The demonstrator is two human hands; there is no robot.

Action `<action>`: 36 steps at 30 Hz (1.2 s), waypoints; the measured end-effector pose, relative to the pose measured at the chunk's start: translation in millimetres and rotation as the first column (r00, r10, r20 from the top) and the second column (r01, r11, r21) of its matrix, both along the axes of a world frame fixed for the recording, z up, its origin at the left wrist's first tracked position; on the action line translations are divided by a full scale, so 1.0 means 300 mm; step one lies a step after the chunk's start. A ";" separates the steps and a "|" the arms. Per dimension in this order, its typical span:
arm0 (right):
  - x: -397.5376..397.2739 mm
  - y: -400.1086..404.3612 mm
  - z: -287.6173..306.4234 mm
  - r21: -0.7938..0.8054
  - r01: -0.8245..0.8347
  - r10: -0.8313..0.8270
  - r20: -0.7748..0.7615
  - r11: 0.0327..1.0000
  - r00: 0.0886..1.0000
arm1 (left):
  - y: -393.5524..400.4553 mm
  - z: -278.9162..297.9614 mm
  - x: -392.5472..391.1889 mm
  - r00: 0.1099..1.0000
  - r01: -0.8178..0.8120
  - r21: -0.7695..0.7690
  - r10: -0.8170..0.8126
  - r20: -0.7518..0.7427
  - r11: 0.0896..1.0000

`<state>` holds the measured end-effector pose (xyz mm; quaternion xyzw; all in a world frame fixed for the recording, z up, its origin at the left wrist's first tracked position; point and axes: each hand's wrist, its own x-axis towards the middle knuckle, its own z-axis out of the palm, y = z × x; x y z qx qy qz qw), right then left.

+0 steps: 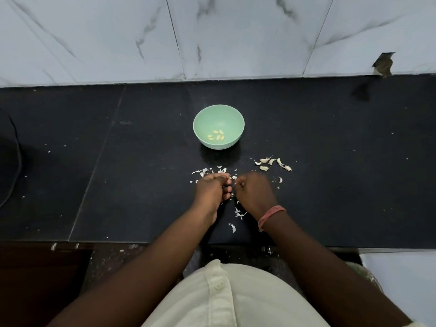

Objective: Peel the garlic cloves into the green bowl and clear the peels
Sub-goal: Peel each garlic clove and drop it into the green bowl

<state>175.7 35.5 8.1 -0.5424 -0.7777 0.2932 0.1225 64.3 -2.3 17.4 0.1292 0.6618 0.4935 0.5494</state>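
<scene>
Five peeled garlic cloves [217,135] lie in the bottom of one green bowl [200,123], which stands on the black tabletop [330,161] at about 12 o'clock from the hands and well apart from them. Roughly six unpeeled cloves [271,162] sit in a loose cluster at 2 o'clock from the right hand, with one more small piece [280,179] just beside that hand at 3 o'clock.

The left hand [211,188] and right hand [253,192] are close together low over the tabletop, knuckles up, fingers curled in. Both look closed into pinches, but what they hold is hidden between them and blurred; I cannot tell whether a clove is gripped there. The right wrist wears one pink band [270,215].

Many white peel scraps [205,171] are scattered at 11 to 12 o'clock from the left hand, touching the tabletop. More peels [238,213] lie between the wrists at 6 o'clock, and a single curled peel [233,227] lies nearer the tabletop's front edge.
</scene>
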 end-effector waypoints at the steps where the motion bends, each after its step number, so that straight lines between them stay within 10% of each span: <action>1: -0.004 0.003 0.003 -0.014 -0.008 0.008 0.028 1.000 1.000 | -0.001 0.000 0.000 1.000 -0.003 0.001 0.003 0.002 1.000; 24: -0.038 0.016 0.057 0.005 -0.127 0.121 0.269 0.992 0.956 | -0.008 -0.003 0.000 0.999 -0.033 -0.004 0.033 -0.013 0.999; 30: -0.019 -0.008 -0.009 -0.247 0.204 -0.288 -0.380 0.947 0.879 | -0.031 -0.006 -0.008 1.000 0.007 0.053 -0.007 -0.009 0.999; 36: -0.019 -0.008 0.033 -0.439 0.193 -0.434 -0.555 0.877 0.710 | -0.036 -0.001 -0.026 0.998 -0.029 0.085 0.024 0.053 0.996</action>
